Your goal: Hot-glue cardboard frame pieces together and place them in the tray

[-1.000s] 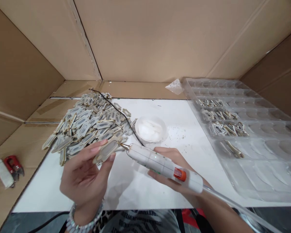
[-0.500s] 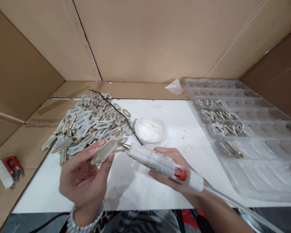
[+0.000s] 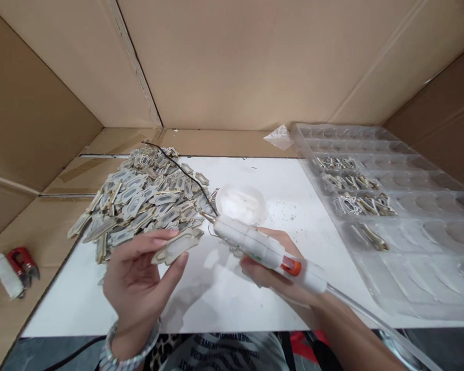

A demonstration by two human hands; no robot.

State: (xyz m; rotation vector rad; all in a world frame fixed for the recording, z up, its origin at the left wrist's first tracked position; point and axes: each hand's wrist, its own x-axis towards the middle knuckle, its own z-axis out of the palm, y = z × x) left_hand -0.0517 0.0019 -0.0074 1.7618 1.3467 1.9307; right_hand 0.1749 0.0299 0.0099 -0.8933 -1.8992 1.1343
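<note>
My left hand pinches a frame-shaped metal plate by its edges, between thumb and fingers. The plate has a pale oval centre and scalloped ends, and it is tilted above the white board. My right hand is wrapped round a white hot glue pen with an orange switch. A clear glue stick runs out of its back end. The pen's metal tip points up and left, apart from the plate. Beyond my left hand lies a large heap of similar plates.
A round white dish with white contents stands mid-board. On the right, a clear compartment tray holds several rows of metal pieces. Red-handled snips and a white roll lie at far left. A black cord crosses the heap; cardboard walls enclose the board.
The pen's tip has moved off the plate, up and to the right. My left hand has shifted slightly down and right, turning the plate.
</note>
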